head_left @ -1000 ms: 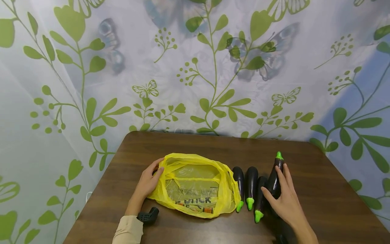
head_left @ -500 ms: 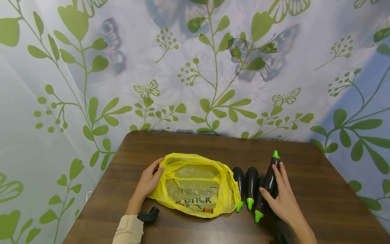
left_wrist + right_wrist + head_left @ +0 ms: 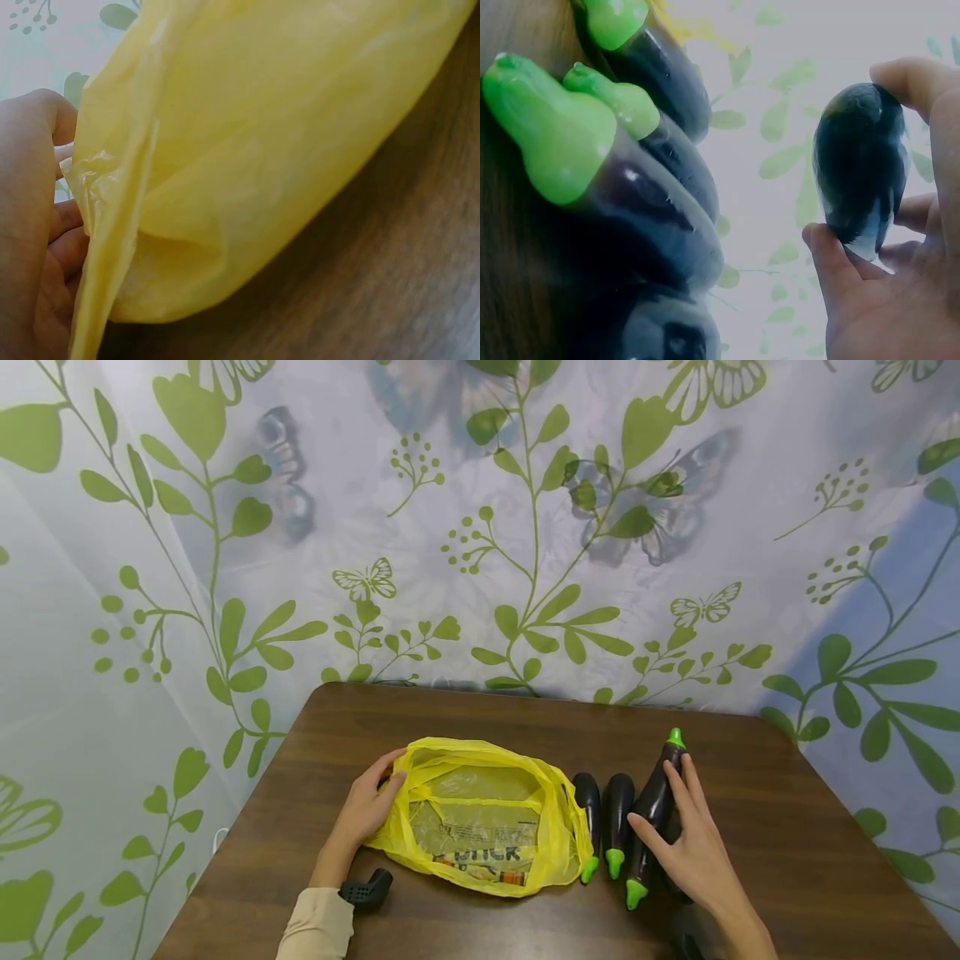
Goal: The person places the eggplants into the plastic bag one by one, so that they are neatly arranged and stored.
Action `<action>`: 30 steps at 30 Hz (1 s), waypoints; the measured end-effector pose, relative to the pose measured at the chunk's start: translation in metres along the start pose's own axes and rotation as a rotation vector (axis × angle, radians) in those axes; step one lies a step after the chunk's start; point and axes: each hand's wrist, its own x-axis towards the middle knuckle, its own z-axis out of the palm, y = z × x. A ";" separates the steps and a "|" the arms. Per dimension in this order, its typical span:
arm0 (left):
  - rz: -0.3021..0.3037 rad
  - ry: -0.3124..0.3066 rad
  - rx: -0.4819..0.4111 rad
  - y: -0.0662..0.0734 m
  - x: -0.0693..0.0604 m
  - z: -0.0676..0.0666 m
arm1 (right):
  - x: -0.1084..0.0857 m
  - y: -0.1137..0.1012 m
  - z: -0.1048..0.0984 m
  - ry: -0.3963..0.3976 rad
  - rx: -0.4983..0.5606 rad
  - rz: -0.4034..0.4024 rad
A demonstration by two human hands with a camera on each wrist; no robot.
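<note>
My left hand [image 3: 370, 806] grips the left rim of a yellow plastic bag [image 3: 555, 793], whose mouth gapes upward. In the left wrist view the bag's thin film [image 3: 247, 150] passes between thumb and fingers. My right hand [image 3: 697, 852] holds an eggplant [image 3: 657, 793] between thumb and fingers, its green stem end pointing away from me. The right wrist view shows this eggplant [image 3: 861, 169] blunt end on, raised apart from the others. Beneath and left of it, several more eggplants [image 3: 618, 810] lie side by side, green ends toward me. One is mostly hidden under my right hand.
The brown wooden table [image 3: 450, 706] reaches back to a leaf-and-butterfly printed curtain [image 3: 480, 527]. A black device [image 3: 366, 891] sits at my left wrist. The nearest eggplant [image 3: 588, 806] lies against the bag's right side. Printed lettering shows inside the bag.
My right hand has moved a little to the left with the eggplant, over the row of others. My left hand and the bag have stayed in place.
</note>
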 end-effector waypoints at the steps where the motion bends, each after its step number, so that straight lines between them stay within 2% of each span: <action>1: -0.001 0.001 0.004 0.000 0.000 0.000 | 0.000 -0.001 0.000 -0.004 0.000 0.004; 7: 0.004 0.004 0.013 -0.001 -0.002 0.000 | -0.001 -0.007 0.001 -0.038 0.013 0.023; 18: -0.014 -0.006 0.014 -0.001 -0.003 0.001 | 0.000 -0.017 0.009 -0.048 0.030 -0.016; 30: -0.005 -0.007 0.009 0.000 -0.001 -0.001 | 0.003 -0.030 0.015 -0.068 0.043 -0.021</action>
